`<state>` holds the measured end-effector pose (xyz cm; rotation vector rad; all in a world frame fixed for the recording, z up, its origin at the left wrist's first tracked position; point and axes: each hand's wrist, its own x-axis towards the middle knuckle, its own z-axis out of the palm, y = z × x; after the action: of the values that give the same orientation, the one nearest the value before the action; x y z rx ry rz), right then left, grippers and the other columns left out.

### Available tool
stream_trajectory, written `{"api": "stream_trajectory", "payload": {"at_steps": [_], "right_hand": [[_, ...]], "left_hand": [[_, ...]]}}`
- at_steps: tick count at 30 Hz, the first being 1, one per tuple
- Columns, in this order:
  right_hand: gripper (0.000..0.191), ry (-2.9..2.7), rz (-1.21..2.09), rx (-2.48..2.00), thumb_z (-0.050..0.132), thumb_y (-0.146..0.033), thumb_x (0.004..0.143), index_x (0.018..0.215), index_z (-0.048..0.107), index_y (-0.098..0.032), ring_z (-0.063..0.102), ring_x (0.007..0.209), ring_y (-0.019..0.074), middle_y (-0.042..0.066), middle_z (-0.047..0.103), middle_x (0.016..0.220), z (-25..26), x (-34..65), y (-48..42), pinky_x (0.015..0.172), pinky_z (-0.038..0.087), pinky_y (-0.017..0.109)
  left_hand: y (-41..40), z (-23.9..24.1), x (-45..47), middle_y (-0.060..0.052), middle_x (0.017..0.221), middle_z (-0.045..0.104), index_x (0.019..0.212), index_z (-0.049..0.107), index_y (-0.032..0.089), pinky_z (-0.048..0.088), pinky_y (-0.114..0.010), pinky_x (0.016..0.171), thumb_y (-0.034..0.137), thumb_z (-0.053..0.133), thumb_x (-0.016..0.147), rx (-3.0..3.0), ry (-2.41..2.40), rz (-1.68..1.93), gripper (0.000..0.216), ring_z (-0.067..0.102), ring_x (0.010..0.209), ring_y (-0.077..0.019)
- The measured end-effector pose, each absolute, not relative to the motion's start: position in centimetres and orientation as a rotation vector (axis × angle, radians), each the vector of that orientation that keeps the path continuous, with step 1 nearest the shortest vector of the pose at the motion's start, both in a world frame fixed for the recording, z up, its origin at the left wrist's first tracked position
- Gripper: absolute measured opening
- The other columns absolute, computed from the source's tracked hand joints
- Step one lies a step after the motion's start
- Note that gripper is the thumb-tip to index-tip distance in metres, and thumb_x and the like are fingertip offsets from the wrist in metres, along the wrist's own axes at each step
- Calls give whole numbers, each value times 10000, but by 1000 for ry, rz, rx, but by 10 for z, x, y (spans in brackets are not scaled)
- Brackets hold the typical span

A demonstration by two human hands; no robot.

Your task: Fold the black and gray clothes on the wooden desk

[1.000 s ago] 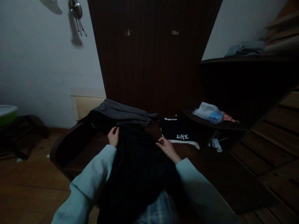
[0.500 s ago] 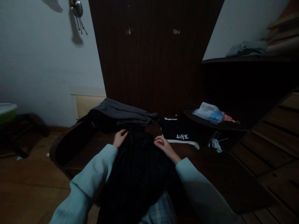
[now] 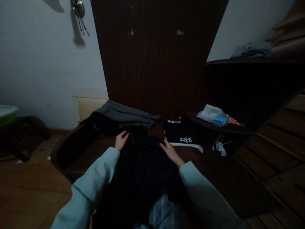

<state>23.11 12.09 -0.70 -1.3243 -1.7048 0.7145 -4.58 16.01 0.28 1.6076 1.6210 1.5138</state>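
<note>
The shape and kind of the black garment (image 3: 140,165) cannot be told in the dark; its near end is cut off by the lower edge. The table (image 3: 78,149) under it is mostly covered. The green basin (image 3: 7,115) is cut by the left edge. The hanging utensils (image 3: 78,12) are too blurred to be told.

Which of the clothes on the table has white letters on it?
The folded black shirt just beyond the right hand. The grey garment and the black garment under both hands show no print.
</note>
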Motion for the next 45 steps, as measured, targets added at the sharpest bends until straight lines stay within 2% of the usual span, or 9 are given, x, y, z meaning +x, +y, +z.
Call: {"api": "stream_trajectory", "payload": {"at_steps": [14, 18, 22, 25, 29, 33, 37, 41, 45], "right_hand": [[252, -1411, 754, -1185, 615, -273, 559, 758, 474, -209, 546, 727, 170, -1, 570, 733, -5, 235, 128, 698, 428, 297], [95, -1360, 516, -1281, 507, -149, 561, 601, 442, -206, 481, 629, 148, -23, 490, 621, 0, 239, 123, 622, 384, 270], [163, -1410, 129, -1258, 339, -51, 506, 506, 357, -213, 398, 592, 142, -18, 394, 572, 9, 240, 109, 568, 311, 259], [188, -1539, 47, -1235, 322, -30, 474, 504, 344, -214, 388, 624, 159, -7, 391, 573, 11, 238, 104, 575, 296, 268], [188, -1734, 162, -1214, 354, -28, 482, 495, 353, -215, 408, 637, 168, -5, 406, 559, 11, 232, 107, 588, 313, 270], [53, -1845, 423, -1114, 481, -172, 634, 606, 494, -215, 471, 632, 162, -8, 495, 611, 16, 228, 105, 631, 370, 276], [258, -1663, 770, -1052, 399, -382, 776, 827, 570, -195, 533, 603, 156, -10, 546, 567, 17, 228, 104, 638, 406, 284], [365, -1593, 934, -1099, 583, -427, 639, 916, 541, -193, 483, 496, 106, -36, 537, 619, 5, 228, 113, 508, 393, 237], [353, -1777, 750, -1260, 706, -355, 520, 814, 592, -196, 438, 506, 94, -46, 486, 620, -5, 229, 117, 483, 356, 220]], "left_hand": [[158, 7, -47, -59, 860, 679, 799, 645, 147, 435, -315, 826, 362, 541, 667, 1550, 1575, 1583, 273, 599, 868, -210], [160, 8, -52, -78, 894, 667, 828, 634, 130, 431, -310, 834, 323, 519, 686, 1381, 1621, 1739, 265, 591, 892, -209], [164, 6, -58, -71, 875, 667, 832, 634, 140, 437, -308, 826, 289, 503, 700, 1288, 1695, 1831, 238, 594, 873, -200], [164, 4, -57, -66, 862, 672, 824, 640, 147, 442, -309, 813, 287, 508, 698, 1359, 1724, 1787, 231, 599, 858, -200], [162, 2, -55, -63, 838, 679, 801, 647, 155, 446, -315, 793, 269, 508, 692, 1426, 1789, 1701, 211, 609, 825, -205], [162, 2, -59, -65, 819, 679, 793, 648, 159, 450, -313, 769, 260, 505, 694, 1366, 1877, 1701, 201, 609, 813, -211], [164, 2, -65, -66, 826, 667, 803, 636, 160, 442, -300, 772, 257, 492, 707, 1257, 1955, 1810, 199, 597, 826, -201], [164, 2, -67, -64, 833, 642, 842, 607, 160, 429, -291, 767, 267, 450, 743, 1178, 2003, 1913, 215, 575, 828, -188], [163, 5, -69, -48, 751, 601, 803, 577, 156, 414, -277, 724, 271, 401, 781, 1103, 2010, 1960, 212, 548, 745, -165]]}}
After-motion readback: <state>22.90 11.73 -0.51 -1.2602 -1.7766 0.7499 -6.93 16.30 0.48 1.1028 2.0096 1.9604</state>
